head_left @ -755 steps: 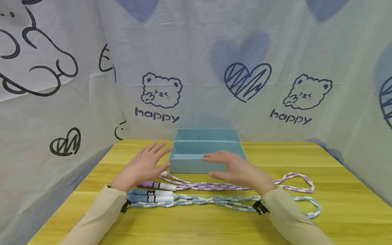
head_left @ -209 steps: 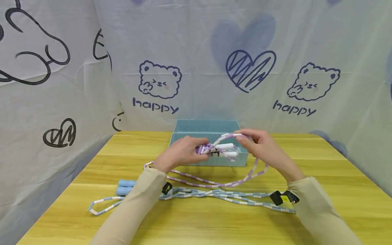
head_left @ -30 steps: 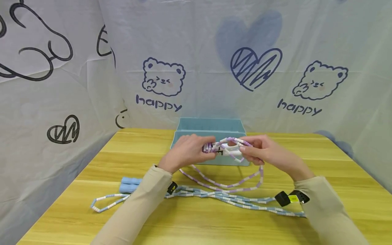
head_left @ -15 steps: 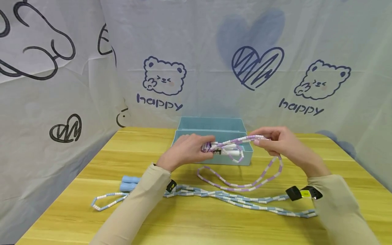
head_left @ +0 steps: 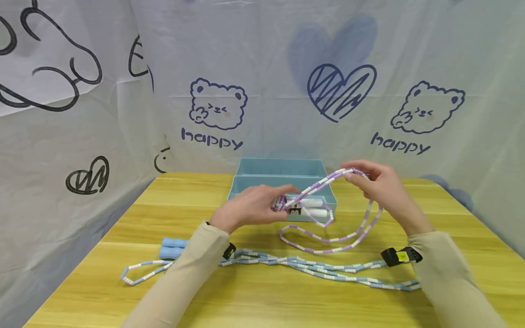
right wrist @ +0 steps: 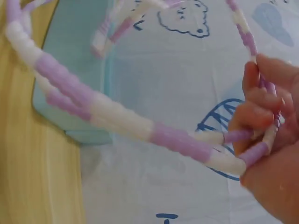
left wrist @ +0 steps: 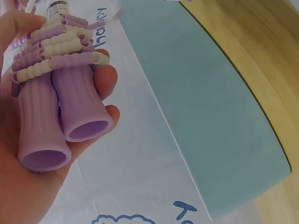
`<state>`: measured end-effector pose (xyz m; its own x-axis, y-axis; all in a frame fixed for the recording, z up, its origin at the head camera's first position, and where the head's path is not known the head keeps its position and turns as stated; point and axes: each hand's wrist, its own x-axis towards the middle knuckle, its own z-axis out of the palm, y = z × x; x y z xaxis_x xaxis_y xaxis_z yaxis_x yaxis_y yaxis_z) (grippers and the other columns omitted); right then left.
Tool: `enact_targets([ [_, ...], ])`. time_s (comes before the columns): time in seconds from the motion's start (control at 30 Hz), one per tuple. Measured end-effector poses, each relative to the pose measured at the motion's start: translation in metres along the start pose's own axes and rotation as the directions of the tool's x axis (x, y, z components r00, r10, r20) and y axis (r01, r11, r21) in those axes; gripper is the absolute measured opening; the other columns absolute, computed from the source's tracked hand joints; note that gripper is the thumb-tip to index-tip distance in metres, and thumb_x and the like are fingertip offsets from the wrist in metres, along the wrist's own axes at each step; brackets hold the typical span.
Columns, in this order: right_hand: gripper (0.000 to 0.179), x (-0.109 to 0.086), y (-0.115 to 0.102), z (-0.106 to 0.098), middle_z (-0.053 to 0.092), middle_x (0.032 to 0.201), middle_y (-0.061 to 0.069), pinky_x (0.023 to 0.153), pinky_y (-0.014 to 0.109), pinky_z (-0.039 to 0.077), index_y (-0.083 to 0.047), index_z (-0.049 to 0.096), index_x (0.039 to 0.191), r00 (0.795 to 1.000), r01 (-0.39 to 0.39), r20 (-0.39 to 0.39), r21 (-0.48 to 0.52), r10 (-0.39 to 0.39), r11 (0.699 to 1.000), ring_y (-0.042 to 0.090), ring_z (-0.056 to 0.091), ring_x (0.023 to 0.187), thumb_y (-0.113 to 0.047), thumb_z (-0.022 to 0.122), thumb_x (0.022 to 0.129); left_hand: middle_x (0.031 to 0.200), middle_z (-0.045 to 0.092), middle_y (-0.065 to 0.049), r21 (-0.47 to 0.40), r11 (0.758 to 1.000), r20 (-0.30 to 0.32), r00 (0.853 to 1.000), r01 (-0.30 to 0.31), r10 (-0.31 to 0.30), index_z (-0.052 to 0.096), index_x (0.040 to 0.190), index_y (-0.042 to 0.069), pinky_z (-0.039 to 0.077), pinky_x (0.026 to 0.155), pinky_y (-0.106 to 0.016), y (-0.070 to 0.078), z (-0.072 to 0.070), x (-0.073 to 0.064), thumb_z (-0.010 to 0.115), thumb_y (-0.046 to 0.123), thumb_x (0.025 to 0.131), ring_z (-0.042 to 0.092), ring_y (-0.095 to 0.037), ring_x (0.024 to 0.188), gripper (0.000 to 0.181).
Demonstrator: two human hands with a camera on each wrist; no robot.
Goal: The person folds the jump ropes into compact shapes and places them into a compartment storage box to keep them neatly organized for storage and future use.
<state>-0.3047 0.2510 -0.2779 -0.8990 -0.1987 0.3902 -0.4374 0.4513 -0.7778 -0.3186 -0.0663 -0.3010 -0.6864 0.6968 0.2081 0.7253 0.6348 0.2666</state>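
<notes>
Above the table, in front of a light blue box, a purple-and-white beaded jump rope is held between both hands. My left hand grips its two handles side by side; the left wrist view shows their purple ends in the palm, with several beaded turns wrapped around them. White handle tips point right. My right hand pinches two strands, raised to the right, and a long loop hangs below it. Nearer me lies a blue-and-white beaded jump rope, its blue handles partly behind the left sleeve.
The box has two parts, its back one upright, and stands near the table's far edge. A patterned cloth hangs behind and along both sides of the wooden table. A small loop of the blue rope lies at the left.
The purple rope, flat on the table in the oldest frame, is now lifted and partly wound around its handles. Over the last second my right hand has moved right and up, drawing out strands.
</notes>
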Motion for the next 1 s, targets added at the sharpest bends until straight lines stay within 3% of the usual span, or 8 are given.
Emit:
enact_targets([
  [0.13,0.043,0.003,0.006,0.006,0.067,0.089,0.003,0.049,0.026,0.041,-0.014,0.071,0.115,0.988,-0.066,-0.14,-0.04,0.059,0.997,0.016,0.05,0.064,-0.049,0.069,0.089,0.081,0.058,0.009,-0.033,0.998,-0.001,0.999,-0.048,0.048,0.032,0.148,0.047,0.039,0.047,-0.027,0.003,0.0,0.0,0.061,0.032,0.092,0.046,-0.01,0.057,0.065],
  [0.2,0.048,0.003,0.009,0.008,0.066,0.083,0.004,0.05,0.026,0.041,-0.011,0.072,0.112,0.977,-0.094,-0.196,-0.055,0.081,0.994,0.016,0.049,0.064,-0.052,0.069,0.087,0.091,0.06,0.009,-0.033,0.996,-0.014,0.997,-0.082,0.082,0.025,0.15,0.051,0.041,0.05,-0.028,0.004,0.001,0.0,0.06,0.031,0.095,0.049,-0.011,0.062,0.069],
  [0.37,0.053,0.003,0.016,0.011,0.063,0.083,0.005,0.052,0.026,0.042,-0.008,0.072,0.113,0.968,-0.113,-0.234,-0.068,0.094,0.991,0.017,0.049,0.067,-0.054,0.067,0.088,0.12,0.055,0.011,-0.003,0.99,-0.031,0.99,-0.141,0.141,0.018,0.15,0.056,0.045,0.057,-0.029,0.009,0.002,0.002,0.056,0.031,0.1,0.051,-0.012,0.069,0.068],
  [0.6,0.046,0.004,0.028,0.014,0.054,0.077,0.004,0.043,0.026,0.036,-0.003,0.07,0.117,0.981,-0.097,-0.173,-0.02,0.093,0.995,0.009,0.038,0.049,-0.043,0.056,0.099,0.095,0.048,0.003,-0.009,0.98,0.03,0.98,-0.197,0.197,0.029,0.149,0.052,0.043,0.058,-0.027,0.023,0.005,0.002,0.044,0.031,0.105,0.046,-0.012,0.066,0.052],
  [0.7,0.045,0.005,0.032,0.015,0.053,0.082,0.005,0.044,0.026,0.037,-0.005,0.065,0.127,0.988,-0.085,-0.127,0.001,0.085,0.996,0.009,0.037,0.048,-0.039,0.052,0.102,0.093,0.048,0.003,-0.038,0.975,0.036,0.974,-0.221,0.222,0.035,0.149,0.049,0.042,0.057,-0.026,0.027,0.005,0.003,0.044,0.029,0.105,0.044,-0.012,0.065,0.049],
  [0.8,0.043,0.006,0.035,0.017,0.052,0.085,0.007,0.046,0.025,0.038,-0.006,0.062,0.131,0.993,-0.074,-0.087,0.02,0.076,0.997,0.009,0.037,0.049,-0.036,0.051,0.103,0.102,0.052,0.006,-0.096,0.969,0.018,0.973,-0.226,0.229,0.038,0.149,0.043,0.043,0.059,-0.026,0.027,0.004,0.004,0.047,0.026,0.103,0.045,-0.011,0.065,0.049],
  [0.93,0.04,0.007,0.041,0.018,0.052,0.088,0.012,0.049,0.026,0.04,-0.007,0.056,0.138,0.999,-0.052,-0.012,0.046,0.053,0.998,0.014,0.039,0.053,-0.027,0.048,0.105,0.106,0.056,0.007,-0.197,0.961,0.005,0.98,-0.194,0.199,0.038,0.148,0.038,0.046,0.061,-0.028,0.025,0.003,0.004,0.052,0.023,0.101,0.05,-0.011,0.067,0.052],
  [1.0,0.039,0.008,0.043,0.02,0.054,0.091,0.012,0.051,0.027,0.042,-0.009,0.053,0.141,0.999,-0.044,0.012,0.055,0.043,0.998,0.017,0.042,0.056,-0.023,0.047,0.106,0.098,0.057,0.004,-0.243,0.958,0.007,0.987,-0.154,0.161,0.038,0.146,0.038,0.048,0.06,-0.029,0.024,0.002,0.004,0.054,0.024,0.1,0.052,-0.012,0.07,0.051],
])
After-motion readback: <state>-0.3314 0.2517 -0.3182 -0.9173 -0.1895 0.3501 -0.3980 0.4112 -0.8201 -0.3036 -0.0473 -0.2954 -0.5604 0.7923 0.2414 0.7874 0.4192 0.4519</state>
